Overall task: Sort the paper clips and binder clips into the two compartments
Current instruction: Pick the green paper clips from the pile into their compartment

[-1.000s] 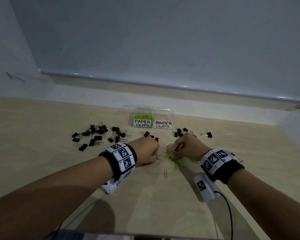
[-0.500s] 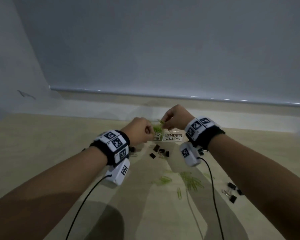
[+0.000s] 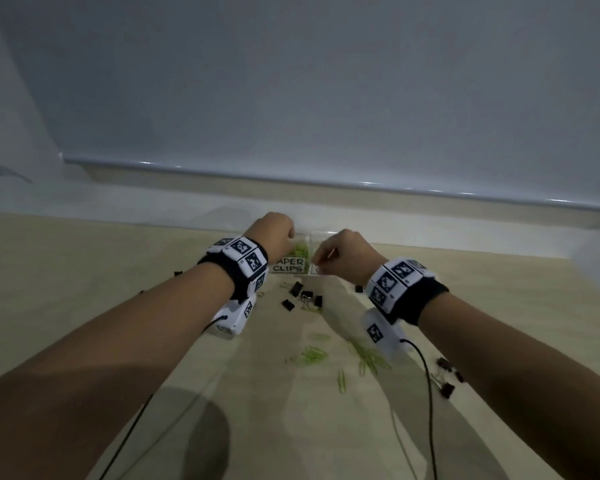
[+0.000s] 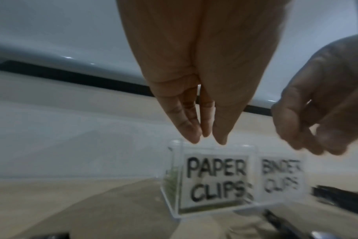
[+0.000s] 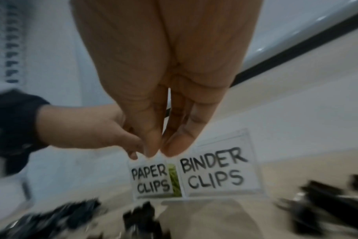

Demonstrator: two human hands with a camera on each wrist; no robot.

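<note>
A clear two-part box stands at the table's back. Its left compartment (image 3: pixel 288 265) (image 4: pixel 215 177) (image 5: pixel 151 179) is labelled PAPER CLIPS and holds green paper clips (image 3: pixel 298 251). The right compartment (image 4: pixel 280 176) (image 5: pixel 215 171) is labelled BINDER CLIPS. My left hand (image 3: pixel 274 233) (image 4: pixel 207 141) hovers just over the paper clip compartment with its fingers pointing down. No clip shows between them. My right hand (image 3: pixel 343 254) (image 5: pixel 160 153) hangs in front of the binder compartment, fingertips nearly meeting, and I see nothing in them. Loose green paper clips (image 3: pixel 314 355) lie on the table below my wrists.
Black binder clips lie just before the box (image 3: pixel 303 296) and near my right forearm (image 3: pixel 445 377), with more blurred ones low in the right wrist view (image 5: pixel 325 197). A wall ledge (image 3: pixel 326 188) runs behind the box. Camera cables (image 3: pixel 430 410) trail over the near table.
Both hands rose from the loose paper clips to the box. The right hand pinched green clips above the box half a second ago; now it has drawn back and none show.
</note>
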